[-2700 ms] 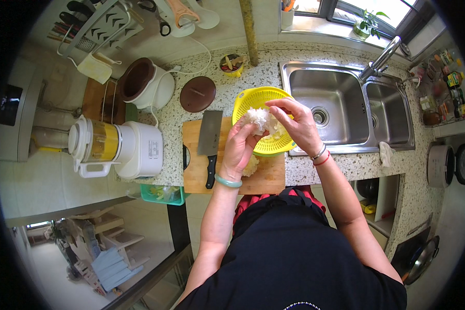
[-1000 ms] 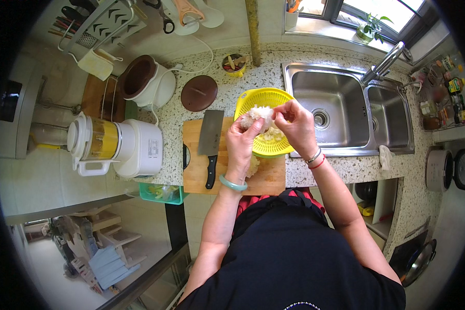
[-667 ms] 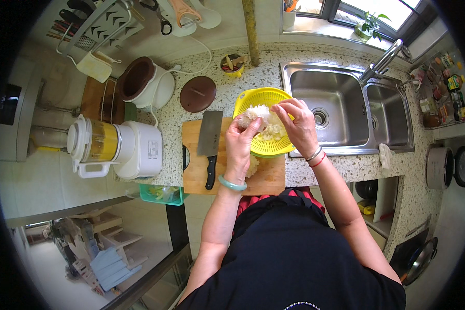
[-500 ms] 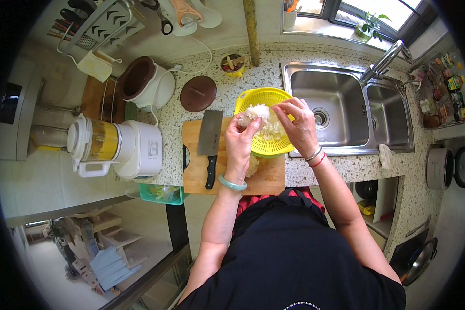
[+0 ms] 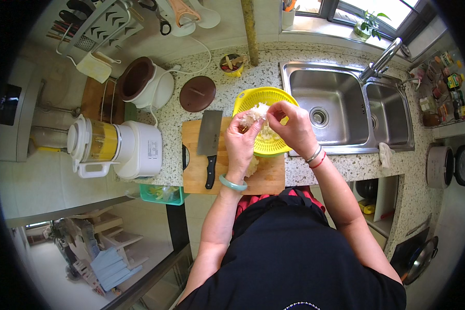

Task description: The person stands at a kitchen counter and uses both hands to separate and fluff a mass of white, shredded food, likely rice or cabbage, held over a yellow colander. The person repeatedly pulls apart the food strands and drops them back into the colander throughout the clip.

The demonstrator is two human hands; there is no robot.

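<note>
Over the yellow colander (image 5: 248, 97), my left hand (image 5: 238, 150) holds a ruffled, whitish clump of white fungus (image 5: 256, 112) between thumb and fingers. My right hand (image 5: 295, 130) is closed in a pinch at the clump's right side, its fingertips touching it. Torn pale pieces (image 5: 267, 133) lie in the colander, partly hidden by both hands. Another pale clump (image 5: 252, 166) rests on the wooden cutting board (image 5: 195, 176), mostly behind my left wrist. A cleaver (image 5: 210, 137) with a black handle lies on the board, left of my left hand.
A double steel sink (image 5: 328, 98) with a faucet (image 5: 382, 62) is on the right. Left of the board stand a white blender (image 5: 137, 150) and a white pot (image 5: 160, 88); its brown lid (image 5: 197, 93) lies nearby. A green bin (image 5: 163, 194) hangs below the counter edge.
My right hand has shifted left and come down onto the white fungus, its fingertips meeting the clump. My left hand stays nearly in place.
</note>
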